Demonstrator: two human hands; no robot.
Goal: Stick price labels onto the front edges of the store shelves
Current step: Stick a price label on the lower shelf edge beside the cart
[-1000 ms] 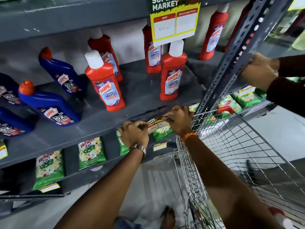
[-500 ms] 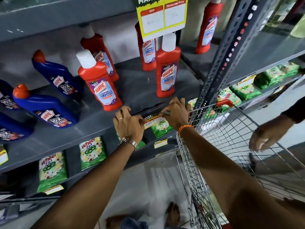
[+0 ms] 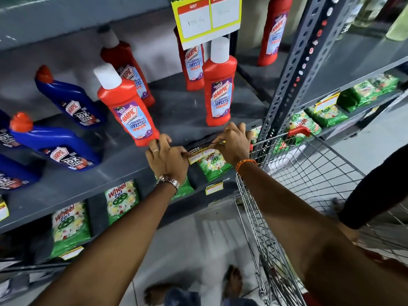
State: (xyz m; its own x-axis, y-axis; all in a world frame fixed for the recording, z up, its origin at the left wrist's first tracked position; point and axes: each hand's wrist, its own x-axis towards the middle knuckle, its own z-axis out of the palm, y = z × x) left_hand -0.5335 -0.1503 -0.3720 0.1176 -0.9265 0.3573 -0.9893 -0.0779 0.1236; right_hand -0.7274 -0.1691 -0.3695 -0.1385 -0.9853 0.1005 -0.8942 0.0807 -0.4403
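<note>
A small yellow and white price label (image 3: pixel 199 155) is stretched between my two hands at the front edge of the grey middle shelf (image 3: pixel 123 166). My left hand (image 3: pixel 166 159) pinches its left end, fingers resting on the shelf edge by a red cleaner bottle (image 3: pixel 127 107). My right hand (image 3: pixel 234 144) pinches its right end, just below another red bottle (image 3: pixel 218 87). Whether the label touches the edge is hard to tell. Another label (image 3: pixel 213 188) is stuck on the lower shelf's edge.
Blue bottles (image 3: pixel 55 142) lie on the shelf at left. Green detergent packs (image 3: pixel 69 226) fill the lower shelf. A large price card (image 3: pixel 206 17) hangs above. A wire shopping trolley (image 3: pixel 309 195) stands at right beside the perforated upright (image 3: pixel 293 67). Another person's dark sleeve (image 3: pixel 375 191) reaches over it.
The view has moved closer and slightly up. My hands have spread apart a little along the shelf edge with the label. The other person's hand left the upright and dropped towards the trolley.
</note>
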